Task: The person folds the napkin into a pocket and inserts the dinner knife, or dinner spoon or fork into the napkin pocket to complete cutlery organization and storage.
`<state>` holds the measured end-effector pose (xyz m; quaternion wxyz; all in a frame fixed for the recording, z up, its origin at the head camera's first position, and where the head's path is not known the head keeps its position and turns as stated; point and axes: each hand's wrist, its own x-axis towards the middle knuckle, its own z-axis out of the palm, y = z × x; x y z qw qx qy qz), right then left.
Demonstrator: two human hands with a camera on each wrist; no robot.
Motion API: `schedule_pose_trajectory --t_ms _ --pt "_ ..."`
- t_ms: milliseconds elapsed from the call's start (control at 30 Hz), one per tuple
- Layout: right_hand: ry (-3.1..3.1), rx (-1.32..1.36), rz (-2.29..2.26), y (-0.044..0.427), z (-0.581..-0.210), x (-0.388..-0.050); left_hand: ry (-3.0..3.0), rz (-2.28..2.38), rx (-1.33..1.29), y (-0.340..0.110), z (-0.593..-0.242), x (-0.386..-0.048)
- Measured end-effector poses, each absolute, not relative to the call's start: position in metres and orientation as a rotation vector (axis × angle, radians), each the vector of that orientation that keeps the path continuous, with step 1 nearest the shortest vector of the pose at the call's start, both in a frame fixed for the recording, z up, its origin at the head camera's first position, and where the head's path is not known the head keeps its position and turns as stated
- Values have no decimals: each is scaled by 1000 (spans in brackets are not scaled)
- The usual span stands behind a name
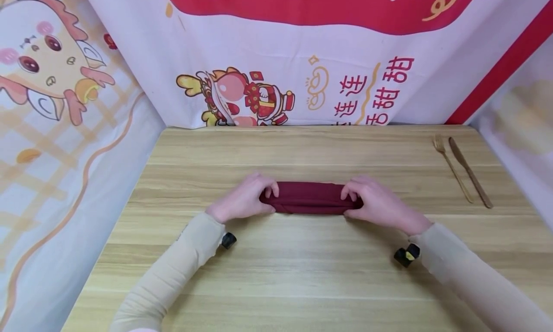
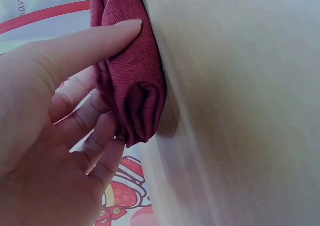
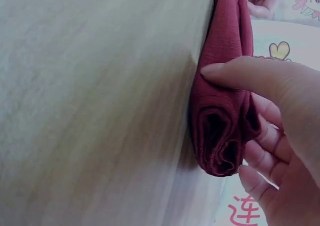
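Observation:
A dark red cloth (image 1: 308, 197), folded into a long narrow roll, lies crosswise on the wooden table. Its left end is gripped by my left hand (image 1: 246, 197), thumb on the near side and fingers curled over the far side. My right hand (image 1: 380, 202) grips the other end the same way. In the left wrist view, the thumb of the left hand (image 2: 65, 100) presses on the cloth (image 2: 137, 60), whose layered end shows. The right wrist view shows the spiral end of the cloth (image 3: 220, 95) between thumb and fingers of the right hand (image 3: 280, 116).
A gold fork (image 1: 453, 169) and a gold knife (image 1: 471, 173) lie side by side at the right of the table (image 1: 276, 284). Printed white and red fabric (image 1: 276, 49) hangs behind the table's far edge, with more printed cloth at the left side.

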<state>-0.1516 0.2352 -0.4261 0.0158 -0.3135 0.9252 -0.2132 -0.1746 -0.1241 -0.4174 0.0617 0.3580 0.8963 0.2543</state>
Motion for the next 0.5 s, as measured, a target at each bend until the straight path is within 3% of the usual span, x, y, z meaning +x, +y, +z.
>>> schedule_pose_trajectory --t_ms 500 --pt "2796 -917 -727 248 -429 -153 2581 784 1062 -129 -418 -175"
